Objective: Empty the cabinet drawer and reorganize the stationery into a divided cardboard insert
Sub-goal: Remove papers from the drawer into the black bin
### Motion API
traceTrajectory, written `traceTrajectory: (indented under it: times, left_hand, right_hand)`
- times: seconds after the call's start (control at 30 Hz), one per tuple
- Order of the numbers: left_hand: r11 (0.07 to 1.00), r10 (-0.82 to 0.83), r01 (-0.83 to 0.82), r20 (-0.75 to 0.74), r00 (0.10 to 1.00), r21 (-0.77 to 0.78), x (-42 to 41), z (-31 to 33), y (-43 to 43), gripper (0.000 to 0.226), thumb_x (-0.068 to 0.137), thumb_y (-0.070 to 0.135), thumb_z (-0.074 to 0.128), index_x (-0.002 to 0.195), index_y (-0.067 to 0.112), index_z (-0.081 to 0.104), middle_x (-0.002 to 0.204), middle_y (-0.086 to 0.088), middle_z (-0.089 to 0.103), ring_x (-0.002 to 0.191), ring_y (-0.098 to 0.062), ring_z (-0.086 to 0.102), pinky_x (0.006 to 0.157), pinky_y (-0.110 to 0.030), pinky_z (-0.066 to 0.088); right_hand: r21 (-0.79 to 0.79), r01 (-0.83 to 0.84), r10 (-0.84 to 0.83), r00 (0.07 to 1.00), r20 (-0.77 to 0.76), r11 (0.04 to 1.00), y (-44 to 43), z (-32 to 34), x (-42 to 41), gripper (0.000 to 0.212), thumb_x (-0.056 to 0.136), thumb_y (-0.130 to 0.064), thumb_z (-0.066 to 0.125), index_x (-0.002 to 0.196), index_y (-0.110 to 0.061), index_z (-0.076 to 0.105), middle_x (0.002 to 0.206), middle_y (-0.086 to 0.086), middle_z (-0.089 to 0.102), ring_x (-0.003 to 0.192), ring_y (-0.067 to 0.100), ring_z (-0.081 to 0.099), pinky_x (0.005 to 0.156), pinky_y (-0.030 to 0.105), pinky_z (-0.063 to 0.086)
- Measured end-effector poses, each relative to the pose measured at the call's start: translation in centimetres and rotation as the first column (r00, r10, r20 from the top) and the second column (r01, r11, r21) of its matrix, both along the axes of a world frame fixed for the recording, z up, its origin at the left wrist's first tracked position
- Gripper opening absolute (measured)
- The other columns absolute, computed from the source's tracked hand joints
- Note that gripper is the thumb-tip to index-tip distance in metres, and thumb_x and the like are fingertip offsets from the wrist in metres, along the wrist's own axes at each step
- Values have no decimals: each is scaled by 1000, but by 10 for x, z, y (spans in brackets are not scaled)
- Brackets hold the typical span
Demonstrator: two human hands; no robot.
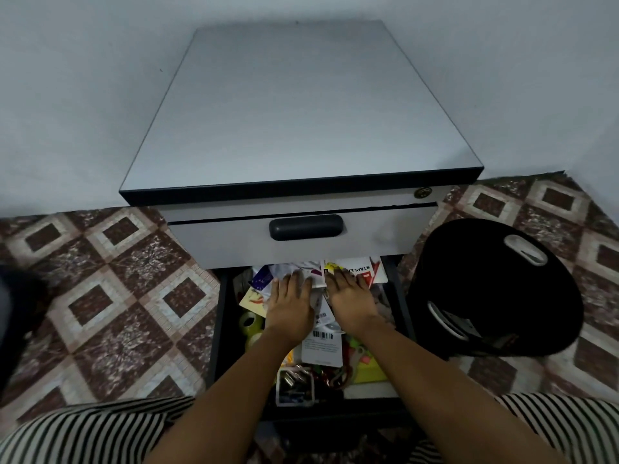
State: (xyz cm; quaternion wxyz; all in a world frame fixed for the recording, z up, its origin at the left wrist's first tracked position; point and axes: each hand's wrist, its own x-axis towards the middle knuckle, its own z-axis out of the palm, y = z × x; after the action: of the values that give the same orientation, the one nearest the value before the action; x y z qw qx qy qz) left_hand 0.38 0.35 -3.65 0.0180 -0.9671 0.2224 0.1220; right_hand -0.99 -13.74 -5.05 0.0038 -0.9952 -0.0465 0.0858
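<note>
Striped fabric [83, 433] nearest, both lower corners. Open lower drawer [220, 329] ahead, crammed with stationery [335, 370]. Left grip [290, 304] flat, fingers straight and together, pressing white packets [284, 271] at drawer back. Right grip [351, 296] just beside, same pose, fingertips on stapler pack [366, 267]. Barcode card [322, 346] between wrists. Tape rolls [249, 321] left of left grip. Black bin [495, 289] on floor [117, 296] right of right grip.

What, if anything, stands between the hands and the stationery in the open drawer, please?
Nothing visible: left hand and right hand lie flat on the packets. The upper drawer overhangs the rearmost ones.
</note>
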Motion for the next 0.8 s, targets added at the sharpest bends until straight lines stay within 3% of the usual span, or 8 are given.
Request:
traceTrajectory:
  times: [0.13, 0.2, 0.27, 0.33, 0.43, 0.6, 0.67, 0.8]
  left_hand:
    - [1000, -16, 15, 24, 1000, 27, -13, 2, 2, 62, 97, 35, 31, 150, 15, 6, 157, -14, 1, 144, -29, 3, 116, -45, -2]
    - [1000, -16, 15, 21, 1000, 21, -22, 2, 5, 62, 96, 34, 35, 150, 14, 12, 156, -16, 7, 144, -30, 8, 116, -45, 0]
    - [1000, -25, 25, 74, 997, 2, -33, 3, 8, 63, 87, 37, 53, 142, 11, 37, 148, -22, 31, 136, -35, 31, 113, -50, 17]
    - [999, -40, 41, 113, 993, -1, -45, 0, 13, 63, 62, 38, 76, 118, 11, 64, 122, -21, 60, 110, -35, 59, 96, -51, 43]
    - [997, -57, 63, 157, 986, -37, -58, -2, 17, 62, 45, 34, 82, 103, 13, 70, 106, -17, 66, 93, -32, 65, 83, -47, 51]
    - [996, -58, 69, 165, 985, -59, -79, 1, 22, 52, 51, 27, 77, 100, 15, 65, 100, -15, 65, 86, -31, 63, 82, -41, 30]
    - [995, -55, 69, 162, 985, -78, -86, 2, 25, 41, 62, 32, 60, 101, 19, 56, 98, -12, 64, 82, -29, 62, 77, -39, 28]
    - [994, 19, -7, 111, 994, -107, -92, 7, 30, 41, 76, 37, 40, 107, 18, 60, 110, -9, 58, 95, -29, 59, 83, -42, 35]
  right_hand:
    - [2, -13, 13, 1000, -23, 1000, 2, 2, -16, 75, 89, -16, 56, 149, -6, 12, 156, 14, 16, 145, 27, 14, 116, 45, 16]
    - [15, -4, 4, 1000, 6, 1000, 4, 2, -25, 74, 82, -17, 65, 145, -5, 28, 149, 17, 33, 140, 28, 29, 111, 46, 28]
    - [41, -3, 0, 998, 69, 999, 3, 0, -35, 73, 55, -21, 86, 122, -7, 60, 121, 14, 63, 115, 26, 59, 88, 44, 51]
    - [65, -27, 19, 992, 124, 997, 3, -1, -46, 66, 39, -22, 92, 100, -12, 72, 98, 7, 72, 93, 22, 69, 70, 39, 57]
    - [92, -52, 36, 984, 173, 994, 4, 2, -61, 56, 42, -20, 90, 95, -15, 73, 92, 3, 73, 86, 20, 70, 66, 37, 58]
    - [126, -43, 24, 989, 144, 991, 10, 9, -87, 59, 37, -21, 86, 94, -19, 72, 91, -1, 71, 82, 17, 70, 61, 34, 55]
    - [143, -13, -5, 993, 120, 990, 13, 12, -97, 58, 38, -22, 86, 94, -20, 71, 90, -1, 70, 81, 18, 69, 60, 35, 53]
    - [176, -32, 24, 999, 48, 984, 15, 23, -109, 43, 76, -16, 65, 118, -17, 60, 119, 4, 58, 112, 26, 55, 88, 42, 42]
